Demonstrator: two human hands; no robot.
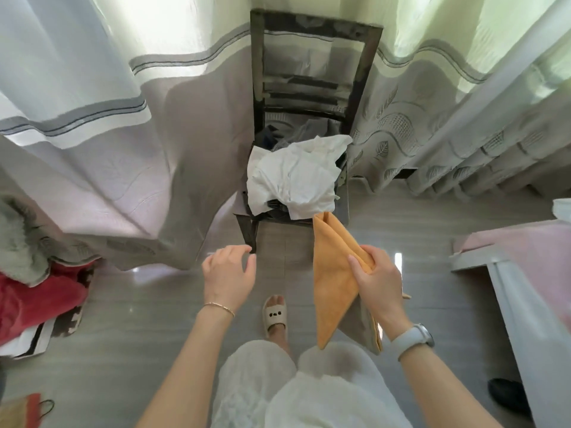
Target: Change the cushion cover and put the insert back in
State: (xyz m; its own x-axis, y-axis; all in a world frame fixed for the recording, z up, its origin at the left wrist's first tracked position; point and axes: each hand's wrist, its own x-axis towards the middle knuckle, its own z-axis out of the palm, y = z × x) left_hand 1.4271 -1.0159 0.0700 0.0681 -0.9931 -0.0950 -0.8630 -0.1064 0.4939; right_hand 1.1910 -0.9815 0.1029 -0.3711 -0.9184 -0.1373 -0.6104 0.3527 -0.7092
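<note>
Curtains (92, 125) frame a dark chair (312, 72) on a grey floor (148, 335); we stand facing it. Our right hand (375, 281) pinches the folded orange cover (335, 273) at mid-length, so both ends hang free, the upper corner just beside the white cloth (293, 174) heaped on the seat. Our left hand (228, 273) hovers with fingers spread and loosely curved, holding nothing. Whether the white heap is the insert we cannot tell. Risks, as we judge them: the one-handed pinch may let the cover slip to the floor; pulling at the heap may drag the darker clothes beneath off the seat.
</note>
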